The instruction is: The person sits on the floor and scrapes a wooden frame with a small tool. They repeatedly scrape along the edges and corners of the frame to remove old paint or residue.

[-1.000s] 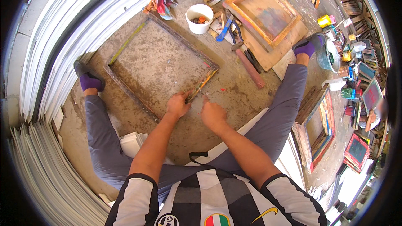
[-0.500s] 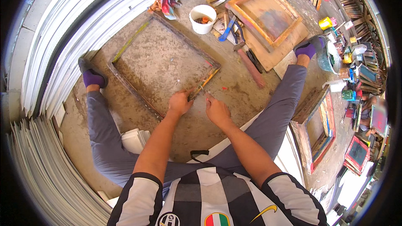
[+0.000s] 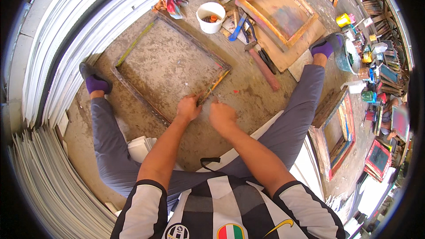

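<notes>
My left hand [image 3: 189, 108] grips the wooden frame [image 3: 215, 84] on the floor [image 3: 252, 106].
My right hand [image 3: 222, 117] curls just beside the frame; I can't tell whether it's holding anything. Right of the frame lies 1 hammer [image 3: 264, 69]; beyond it, 1 white bucket [image 3: 210, 28].

Underfoot, the blotched grey-brown concrete floor [image 3: 195, 144] spreads around a round white plastic bucket [image 3: 210, 25]; left of that bucket, long stacks of thin white sheets [image 3: 99, 33] catch bright light.
</notes>
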